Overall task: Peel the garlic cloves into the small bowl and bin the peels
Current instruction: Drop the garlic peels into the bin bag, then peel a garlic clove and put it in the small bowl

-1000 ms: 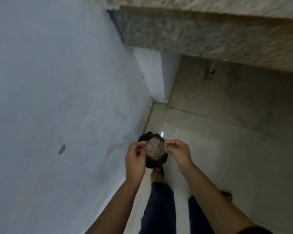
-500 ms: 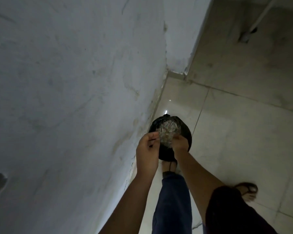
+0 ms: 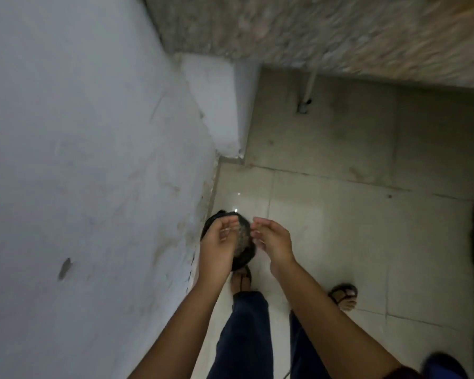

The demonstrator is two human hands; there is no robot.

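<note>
Bin: black bin [image 3: 245,258] on the tiled floor [image 3: 340,242], close against the wall [image 3: 80,160] on the left.
Left hand: left hand [image 3: 216,244] over the bin's left edge, fingers curled; whether they pinch anything I cannot tell.
Right hand: right hand [image 3: 272,240] just right of it, fingers loosely bent, holding nothing.
Peels: pale speckled blur [image 3: 241,236] between the hands, above the bin's mouth.
Feet: sandalled foot [image 3: 241,280] touching the bin's near side.

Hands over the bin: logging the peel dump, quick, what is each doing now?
Left hand: cannot tell, its curled fingers are blurred, above the bin.
Right hand: open, holding nothing.
</note>
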